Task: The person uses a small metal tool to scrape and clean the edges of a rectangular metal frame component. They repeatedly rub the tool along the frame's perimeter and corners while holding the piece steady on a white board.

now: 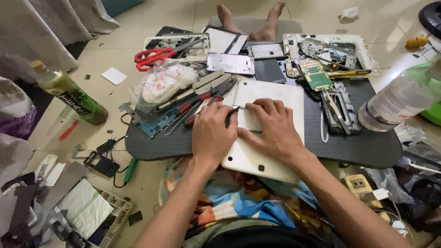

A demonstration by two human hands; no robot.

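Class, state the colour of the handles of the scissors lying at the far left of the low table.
Red. The scissors show best in the head view.

A home floor is shown, used as a makeshift electronics repair spot. A low dark table (358,147) is set on pale floor tiles (138,27) and covered with opened device shells (330,53), a green circuit board (316,74), screwdrivers (193,103) and red scissors (154,57). Bare feet (250,18) and a curtain (50,27) are seen beyond it.
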